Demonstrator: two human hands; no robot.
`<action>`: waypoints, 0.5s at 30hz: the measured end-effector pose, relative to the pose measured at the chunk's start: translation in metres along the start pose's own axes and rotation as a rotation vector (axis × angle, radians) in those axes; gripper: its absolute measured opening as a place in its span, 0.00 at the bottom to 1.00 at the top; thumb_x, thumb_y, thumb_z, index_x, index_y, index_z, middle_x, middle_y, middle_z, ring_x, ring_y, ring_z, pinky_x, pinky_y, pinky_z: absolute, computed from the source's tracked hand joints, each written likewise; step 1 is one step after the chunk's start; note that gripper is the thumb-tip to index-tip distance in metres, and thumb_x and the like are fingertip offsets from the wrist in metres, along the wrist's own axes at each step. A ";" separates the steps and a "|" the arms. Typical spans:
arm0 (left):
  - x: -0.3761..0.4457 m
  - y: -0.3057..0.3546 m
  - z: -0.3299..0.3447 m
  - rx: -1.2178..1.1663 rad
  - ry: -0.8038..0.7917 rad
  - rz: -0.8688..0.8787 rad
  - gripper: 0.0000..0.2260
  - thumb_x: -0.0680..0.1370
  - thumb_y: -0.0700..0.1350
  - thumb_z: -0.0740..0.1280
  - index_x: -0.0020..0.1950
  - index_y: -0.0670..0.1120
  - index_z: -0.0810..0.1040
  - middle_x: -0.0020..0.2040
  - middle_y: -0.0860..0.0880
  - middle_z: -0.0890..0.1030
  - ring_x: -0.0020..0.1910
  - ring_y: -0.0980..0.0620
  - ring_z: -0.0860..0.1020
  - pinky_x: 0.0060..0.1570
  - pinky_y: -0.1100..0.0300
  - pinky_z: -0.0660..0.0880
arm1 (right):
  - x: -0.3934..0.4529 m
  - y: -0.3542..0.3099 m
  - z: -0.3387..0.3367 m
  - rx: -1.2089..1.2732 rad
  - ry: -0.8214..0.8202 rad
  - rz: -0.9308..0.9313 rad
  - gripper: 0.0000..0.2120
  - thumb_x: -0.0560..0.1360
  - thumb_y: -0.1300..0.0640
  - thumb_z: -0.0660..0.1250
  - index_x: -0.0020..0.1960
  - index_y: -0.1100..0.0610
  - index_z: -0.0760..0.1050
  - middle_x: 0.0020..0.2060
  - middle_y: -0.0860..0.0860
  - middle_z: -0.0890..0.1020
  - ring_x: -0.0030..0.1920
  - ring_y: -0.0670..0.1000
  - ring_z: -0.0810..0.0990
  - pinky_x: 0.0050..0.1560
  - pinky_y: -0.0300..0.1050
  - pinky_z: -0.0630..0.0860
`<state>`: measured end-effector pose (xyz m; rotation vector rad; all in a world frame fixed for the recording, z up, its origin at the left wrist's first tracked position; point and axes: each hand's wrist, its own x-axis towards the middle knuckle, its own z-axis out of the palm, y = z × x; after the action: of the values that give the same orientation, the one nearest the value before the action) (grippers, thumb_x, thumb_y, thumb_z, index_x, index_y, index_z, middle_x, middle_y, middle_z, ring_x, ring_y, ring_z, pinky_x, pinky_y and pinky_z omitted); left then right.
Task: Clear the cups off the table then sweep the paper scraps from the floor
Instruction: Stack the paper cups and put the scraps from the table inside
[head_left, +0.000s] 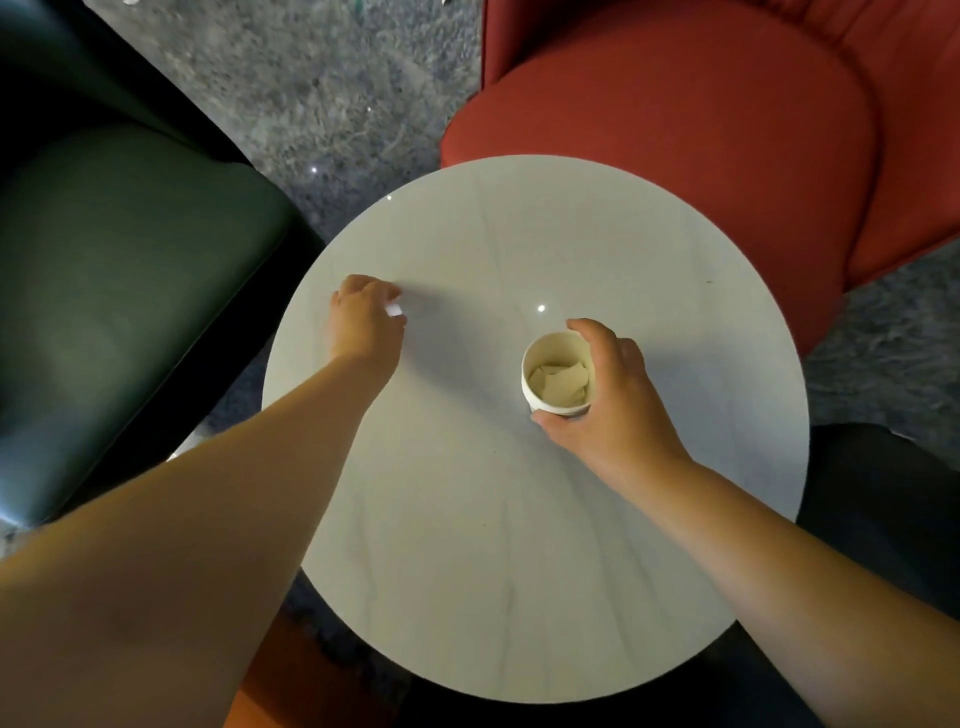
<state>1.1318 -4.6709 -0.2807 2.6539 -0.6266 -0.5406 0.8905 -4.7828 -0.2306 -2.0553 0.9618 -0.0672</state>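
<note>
A white paper cup (557, 375) stands upright on the round white table (519, 545), right of centre, with pieces of paper inside it. My right hand (608, 405) grips the cup from its right side, thumb near me and fingers on the far rim. My left hand (366, 325) is over the left part of the table, fingers curled, pinching a small white paper scrap (395, 310).
A dark green armchair (119, 291) stands left of the table and a red armchair (701, 156) behind it at the right. Grey speckled carpet (332, 93) lies between them, with small white bits at the far top edge.
</note>
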 end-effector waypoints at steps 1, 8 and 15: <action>-0.002 0.000 0.001 -0.003 -0.005 -0.002 0.13 0.78 0.38 0.67 0.62 0.42 0.79 0.64 0.45 0.73 0.59 0.44 0.75 0.59 0.61 0.69 | 0.000 -0.001 0.001 -0.005 -0.002 0.001 0.40 0.65 0.51 0.78 0.70 0.43 0.60 0.55 0.45 0.66 0.50 0.46 0.71 0.47 0.39 0.69; -0.044 0.025 -0.007 -0.356 -0.056 -0.141 0.05 0.77 0.52 0.69 0.47 0.52 0.82 0.42 0.54 0.82 0.44 0.51 0.80 0.41 0.62 0.73 | -0.003 -0.007 0.006 -0.050 -0.005 0.004 0.40 0.65 0.51 0.78 0.71 0.43 0.61 0.55 0.47 0.67 0.51 0.48 0.73 0.47 0.38 0.70; -0.112 0.076 -0.022 -0.774 -0.090 -0.031 0.02 0.74 0.50 0.74 0.43 0.56 0.82 0.38 0.60 0.83 0.36 0.61 0.80 0.38 0.69 0.75 | -0.007 -0.016 0.009 -0.066 -0.006 0.003 0.40 0.66 0.51 0.77 0.72 0.45 0.61 0.58 0.50 0.68 0.54 0.51 0.75 0.51 0.44 0.77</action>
<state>1.0225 -4.6743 -0.1986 1.9179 -0.3054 -0.7337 0.8987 -4.7659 -0.2228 -2.1132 0.9748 -0.0283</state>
